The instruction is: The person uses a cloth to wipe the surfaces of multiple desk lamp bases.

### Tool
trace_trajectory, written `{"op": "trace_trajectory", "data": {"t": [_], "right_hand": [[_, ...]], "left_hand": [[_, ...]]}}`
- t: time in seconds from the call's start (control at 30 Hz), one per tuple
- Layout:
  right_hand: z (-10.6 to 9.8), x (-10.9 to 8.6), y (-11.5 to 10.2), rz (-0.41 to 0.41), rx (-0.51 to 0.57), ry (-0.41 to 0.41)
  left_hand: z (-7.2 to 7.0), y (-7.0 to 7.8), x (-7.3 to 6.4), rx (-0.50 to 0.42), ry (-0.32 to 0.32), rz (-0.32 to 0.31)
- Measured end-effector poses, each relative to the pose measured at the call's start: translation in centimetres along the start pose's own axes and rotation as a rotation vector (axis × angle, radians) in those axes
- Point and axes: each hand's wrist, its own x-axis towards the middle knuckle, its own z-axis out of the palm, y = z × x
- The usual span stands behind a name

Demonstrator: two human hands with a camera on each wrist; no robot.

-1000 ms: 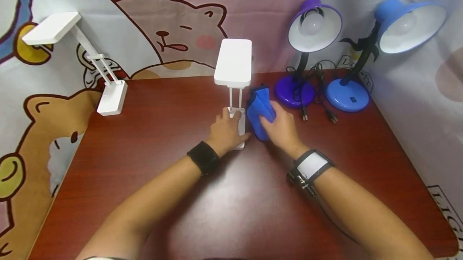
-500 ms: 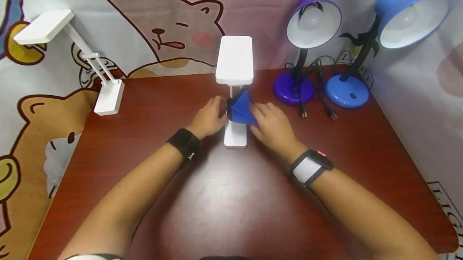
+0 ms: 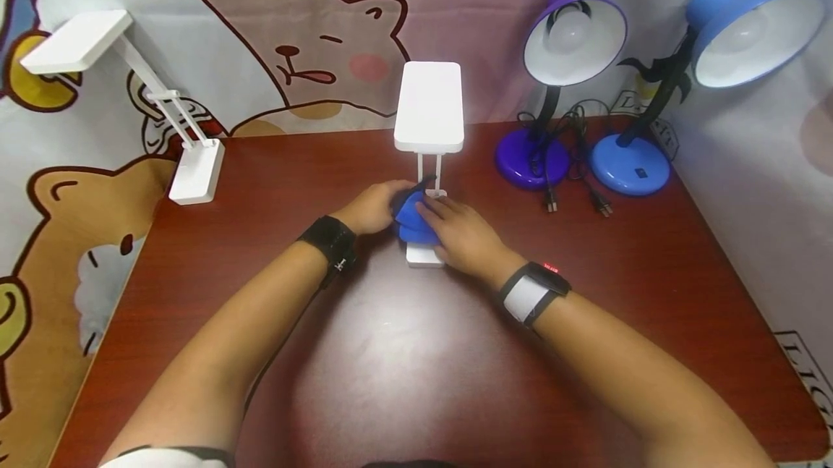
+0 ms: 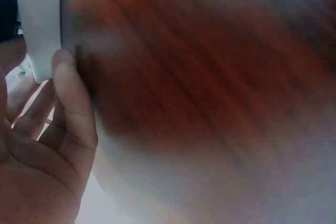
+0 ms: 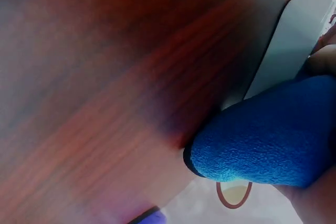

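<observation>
A white folding desk lamp (image 3: 429,108) stands at the middle of the table, its flat head raised over two thin arms. My left hand (image 3: 374,209) grips the back left of its base (image 3: 424,256); in the left wrist view the fingers (image 4: 73,98) meet the base's edge. From the right, my right hand (image 3: 471,236) holds a blue cloth (image 3: 415,220) with dark edging against the top of the base. In the right wrist view the bunched cloth (image 5: 262,135) overlaps the base's side and hides part of the hand.
Another white desk lamp (image 3: 197,171) stands at the back left. At the back right are a purple lamp (image 3: 532,158) and a blue lamp (image 3: 629,164), with black cords and plugs (image 3: 600,203) between and before them. Printed fabric (image 3: 312,41) hangs behind the reddish-brown table (image 3: 403,367).
The cloth has gone from beside the lamp's right side to over its base, carried by the right hand. The left hand has shifted from the base's top to its back left.
</observation>
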Motion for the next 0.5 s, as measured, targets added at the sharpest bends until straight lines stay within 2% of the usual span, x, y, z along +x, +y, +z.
{"op": "trace_trajectory", "data": {"t": [0.27, 0.37, 0.5], "right_hand": [[-1.0, -2.7, -2.0, -0.087, -0.019, -0.028], [-1.1, -3.3, -2.8, -0.089, -0.045, -0.018], [-0.5, -3.1, -3.0, -0.064, -0.109, 0.035]], "left_hand": [[0.3, -0.4, 0.5, 0.004, 0.025, 0.025], [0.2, -0.3, 0.6, -0.023, 0.03, 0.034], [0.1, -0.6, 0.6, -0.05, 0.016, 0.017]]}}
